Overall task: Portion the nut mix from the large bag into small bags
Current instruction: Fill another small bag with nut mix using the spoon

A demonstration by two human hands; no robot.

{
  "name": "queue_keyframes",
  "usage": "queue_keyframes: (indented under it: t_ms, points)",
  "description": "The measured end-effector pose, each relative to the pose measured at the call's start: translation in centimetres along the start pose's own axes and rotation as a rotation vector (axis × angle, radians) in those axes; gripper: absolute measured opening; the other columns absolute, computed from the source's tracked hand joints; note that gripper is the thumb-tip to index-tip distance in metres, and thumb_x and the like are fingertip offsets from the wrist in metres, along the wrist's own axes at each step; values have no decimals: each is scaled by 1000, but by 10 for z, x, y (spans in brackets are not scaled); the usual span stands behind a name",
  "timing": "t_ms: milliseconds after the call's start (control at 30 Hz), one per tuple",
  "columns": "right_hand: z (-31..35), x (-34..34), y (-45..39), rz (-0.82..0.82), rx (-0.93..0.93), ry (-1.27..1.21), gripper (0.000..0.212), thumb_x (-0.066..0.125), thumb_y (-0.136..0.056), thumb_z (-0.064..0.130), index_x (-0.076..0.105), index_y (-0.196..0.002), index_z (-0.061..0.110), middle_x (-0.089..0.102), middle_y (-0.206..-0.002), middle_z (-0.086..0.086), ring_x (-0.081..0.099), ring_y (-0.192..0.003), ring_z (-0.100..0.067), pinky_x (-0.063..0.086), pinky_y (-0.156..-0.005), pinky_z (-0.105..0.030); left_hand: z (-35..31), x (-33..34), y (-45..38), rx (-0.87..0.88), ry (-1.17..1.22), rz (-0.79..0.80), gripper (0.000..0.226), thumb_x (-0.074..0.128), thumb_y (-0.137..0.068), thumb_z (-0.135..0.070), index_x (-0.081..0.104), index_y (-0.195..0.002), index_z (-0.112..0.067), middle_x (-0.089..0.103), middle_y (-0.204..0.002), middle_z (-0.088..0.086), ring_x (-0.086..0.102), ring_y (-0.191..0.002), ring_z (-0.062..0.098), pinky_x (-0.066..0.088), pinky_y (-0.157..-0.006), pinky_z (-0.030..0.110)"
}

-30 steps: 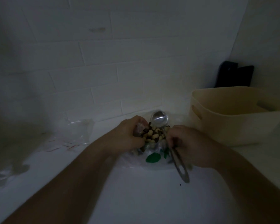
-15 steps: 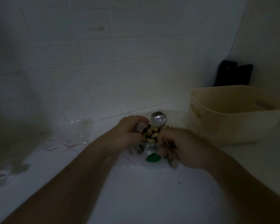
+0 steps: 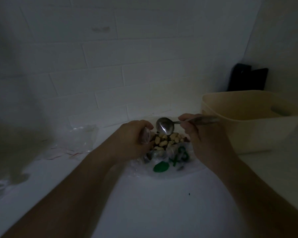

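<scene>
Beige tub [image 3: 244, 134] beside large bag [image 3: 163, 158].

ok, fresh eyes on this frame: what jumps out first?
The metal scoop, held by the right hand just above the pale nut mix in the open large bag at centre. The left hand grips the bag's mouth. A beige tub stands at right.

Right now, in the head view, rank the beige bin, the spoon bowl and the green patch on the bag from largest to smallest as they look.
1. Beige bin, by far the largest.
2. Spoon bowl and green patch look about alike; too close to rank.
</scene>
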State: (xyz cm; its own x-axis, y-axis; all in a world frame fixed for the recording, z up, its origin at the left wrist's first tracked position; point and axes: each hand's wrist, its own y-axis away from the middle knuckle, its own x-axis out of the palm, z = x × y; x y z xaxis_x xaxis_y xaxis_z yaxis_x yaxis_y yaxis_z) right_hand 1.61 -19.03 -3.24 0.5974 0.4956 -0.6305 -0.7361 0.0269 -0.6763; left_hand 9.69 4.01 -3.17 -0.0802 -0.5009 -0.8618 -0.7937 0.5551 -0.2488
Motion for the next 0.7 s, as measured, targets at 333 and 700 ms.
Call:
queue_keyframes:
  t_ms: [333, 700]
  points:
    - [9, -2, 2, 21, -185, 140, 21, 41, -101, 18, 60, -108, 13, 64, -91, -8, 62, -79, -29, 54, -65, -39, 5, -8, 2, -35, -150, 123, 53, 86, -75, -52, 56, -116, -40, 62, -109, -12, 59, -97, 11, 49, -79, 26]
    - [0, 5, 3, 18, -118, 84, 43, 25, -109, 39, 63, -98, 22, 44, -77, 20, 43, -64, 3, 30, -64, -12, 6, 5, 1, -62, -138, 98, 49, 81, -81, -54, 57, -115, -29, 67, -109, -4, 62, -96, 16, 53, -79, 32]
